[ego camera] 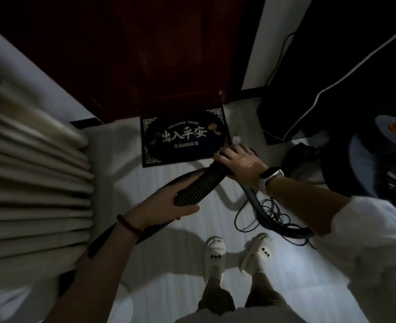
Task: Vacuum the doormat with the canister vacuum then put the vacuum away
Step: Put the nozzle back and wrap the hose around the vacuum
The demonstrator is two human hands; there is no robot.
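A dark doormat (180,127) with gold lettering lies on the pale floor in front of a dark red door (145,54). I hold the black ribbed vacuum hose (199,185) with both hands just in front of the mat's near right corner. My left hand (169,206) grips the hose from below at its lower end. My right hand (238,162) wraps over the hose's upper end, above the mat's right edge. The canister vacuum (367,164), dark blue with an orange button, stands at the right. A darker tube runs back from my right hand under my right arm.
A loose black power cord (262,213) lies tangled on the floor by my right foot. Pale pleated curtains (34,183) hang along the left. A black cabinet (297,113) stands at the back right. My feet (236,252) in white slippers stand behind the mat.
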